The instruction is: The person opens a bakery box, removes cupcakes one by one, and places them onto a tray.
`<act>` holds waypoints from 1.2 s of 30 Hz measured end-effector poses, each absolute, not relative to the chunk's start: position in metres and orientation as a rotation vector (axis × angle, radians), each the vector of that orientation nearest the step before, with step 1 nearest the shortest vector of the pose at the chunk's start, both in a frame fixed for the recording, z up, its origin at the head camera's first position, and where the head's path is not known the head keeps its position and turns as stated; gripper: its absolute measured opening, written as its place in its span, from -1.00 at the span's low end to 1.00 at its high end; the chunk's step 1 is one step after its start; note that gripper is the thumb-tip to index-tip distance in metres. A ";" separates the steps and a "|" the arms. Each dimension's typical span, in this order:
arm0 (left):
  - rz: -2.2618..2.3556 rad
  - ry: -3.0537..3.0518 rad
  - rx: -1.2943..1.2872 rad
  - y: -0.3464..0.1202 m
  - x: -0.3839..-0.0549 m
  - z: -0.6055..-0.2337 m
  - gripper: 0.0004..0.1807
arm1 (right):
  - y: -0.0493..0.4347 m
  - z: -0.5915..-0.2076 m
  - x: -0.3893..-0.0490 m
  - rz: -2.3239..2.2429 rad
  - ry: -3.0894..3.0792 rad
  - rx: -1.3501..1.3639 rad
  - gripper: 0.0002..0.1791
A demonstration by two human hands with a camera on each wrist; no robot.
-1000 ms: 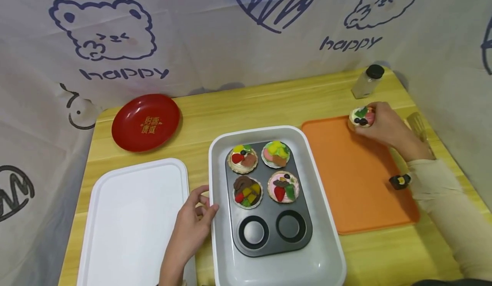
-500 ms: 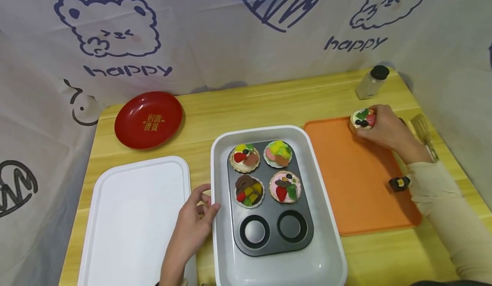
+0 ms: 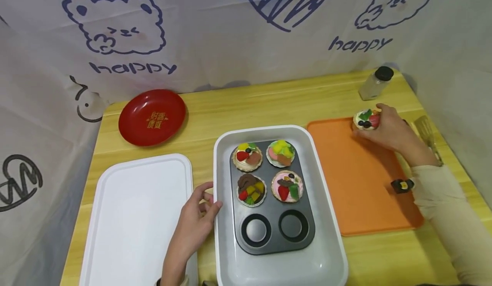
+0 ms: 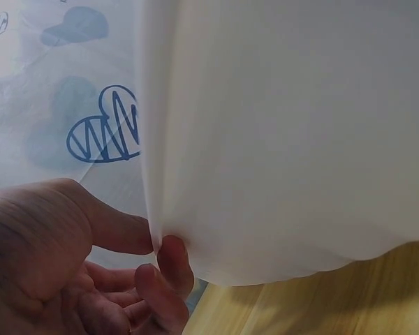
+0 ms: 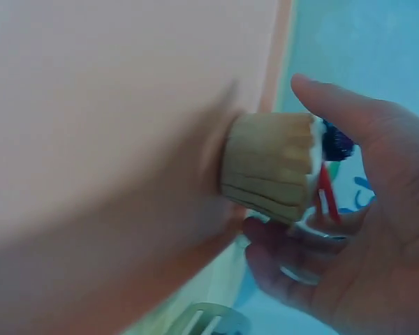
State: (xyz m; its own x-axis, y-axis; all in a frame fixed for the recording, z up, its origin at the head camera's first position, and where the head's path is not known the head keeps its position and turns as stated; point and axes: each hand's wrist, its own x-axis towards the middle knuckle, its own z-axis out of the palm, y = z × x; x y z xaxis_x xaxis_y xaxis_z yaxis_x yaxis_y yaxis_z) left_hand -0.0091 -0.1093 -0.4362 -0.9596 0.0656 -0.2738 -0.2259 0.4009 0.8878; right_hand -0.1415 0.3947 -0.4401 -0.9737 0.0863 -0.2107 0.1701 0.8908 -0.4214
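Note:
At the far edge of the orange tray (image 3: 369, 183) stands a toy cupcake (image 3: 365, 119), topped with berries and a green leaf. My right hand (image 3: 396, 134) is around it. In the right wrist view the thumb (image 5: 342, 105) is spread away from the cupcake's pleated case (image 5: 265, 164), and the other fingers lie right beside its lower side. My left hand (image 3: 194, 226) pinches the left rim of a deep white tub (image 3: 219, 252). Inside the tub lies a dark muffin tin (image 3: 273, 243) with several decorated cupcakes in its rear cups; its two near cups hold nothing.
A white tray (image 3: 138, 222) lies on the left, with a red plate (image 3: 151, 117) behind it. At the back right stands a black-capped jar (image 3: 376, 84). A slotted spatula (image 3: 426, 134) lies beyond the right forearm, near the table's right edge.
A finger of my right hand has lifted back from the cupcake, which stays at the tray's edge. The left hand keeps its hold on the tub. The head view has shifted slightly.

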 end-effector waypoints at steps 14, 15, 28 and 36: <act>1.571 2.391 -0.133 -0.112 -0.010 -0.435 -0.49 | 0.339 -0.370 -0.108 -0.698 3.127 0.222 -0.16; 1.575 2.390 -0.130 -0.113 -0.011 -0.435 -0.49 | 0.331 -0.365 -0.105 -0.714 3.153 0.192 -0.21; 1.605 2.373 -0.099 -0.113 -0.011 -0.439 -0.49 | 0.226 -0.333 -0.068 -0.929 3.273 -0.117 -0.46; 1.628 2.361 -0.099 -0.114 -0.009 -0.437 -0.49 | 0.178 -0.352 -0.060 -0.838 3.109 -0.078 -0.36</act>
